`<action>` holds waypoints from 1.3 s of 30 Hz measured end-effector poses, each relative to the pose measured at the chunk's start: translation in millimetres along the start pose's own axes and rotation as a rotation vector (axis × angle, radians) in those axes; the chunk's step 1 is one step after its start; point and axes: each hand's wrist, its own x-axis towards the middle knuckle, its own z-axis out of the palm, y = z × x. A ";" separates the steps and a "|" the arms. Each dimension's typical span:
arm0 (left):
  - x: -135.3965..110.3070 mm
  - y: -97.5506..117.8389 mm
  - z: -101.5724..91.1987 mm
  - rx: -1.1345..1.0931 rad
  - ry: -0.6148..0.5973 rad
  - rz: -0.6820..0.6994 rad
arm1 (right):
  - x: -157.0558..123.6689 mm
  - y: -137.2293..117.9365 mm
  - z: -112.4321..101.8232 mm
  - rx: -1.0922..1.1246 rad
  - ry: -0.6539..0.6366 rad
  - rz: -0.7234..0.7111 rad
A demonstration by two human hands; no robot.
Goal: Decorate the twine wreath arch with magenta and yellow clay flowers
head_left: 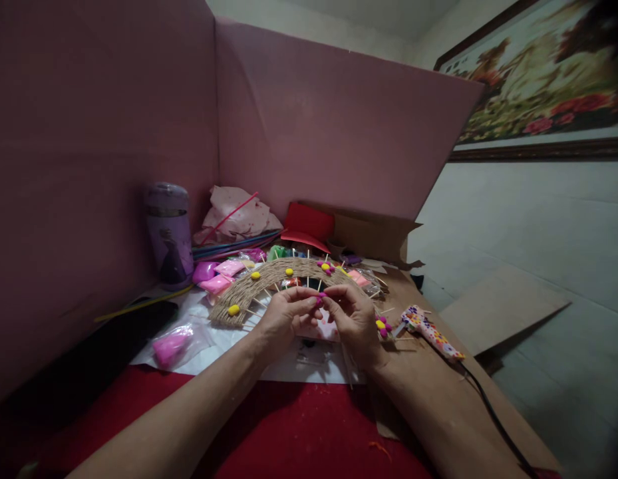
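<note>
Between the fingertips of both hands is a small piece of magenta modelling clay (320, 301). My left hand (287, 311) pinches it from one side, and my right hand (352, 318) pinches it from the other. Just behind them stands an arch wound with tan twine (271, 269), with thin wooden sticks poking out along both edges. Yellow clay dots (233, 310) sit on the arch. A flower with a yellow centre and magenta petals (326, 267) is on its upper part, and another flower (383, 326) lies at its right end, beside my right wrist. My hands cover part of the arch's middle.
A purple tumbler (169, 233) stands at the back left. Bagged pink clay (171, 347) lies on white paper at the left. A flower-patterned glue gun (432, 332) with a black cord rests on the right. Pink panels (333, 126) rise behind. Red cloth (289, 426) covers the front.
</note>
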 end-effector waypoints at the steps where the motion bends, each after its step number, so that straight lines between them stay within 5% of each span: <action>1: 0.5 -0.5 -0.2 -0.006 0.007 0.011 | -0.2 -0.4 0.1 0.002 -0.023 -0.003; 11: -0.9 0.0 1.9 0.067 0.093 0.025 | 1.6 -7.9 -2.0 -0.128 -0.074 -0.084; 16: 0.3 -0.4 0.6 0.073 0.068 0.039 | 1.2 -6.9 -0.6 -0.099 -0.074 -0.002; 24: 2.4 0.3 0.2 -0.003 0.112 0.073 | 5.7 -6.9 2.8 0.358 -0.036 0.290; 39: 1.3 -2.9 -1.8 0.063 0.119 0.048 | 3.9 -4.8 5.0 0.264 -0.097 0.258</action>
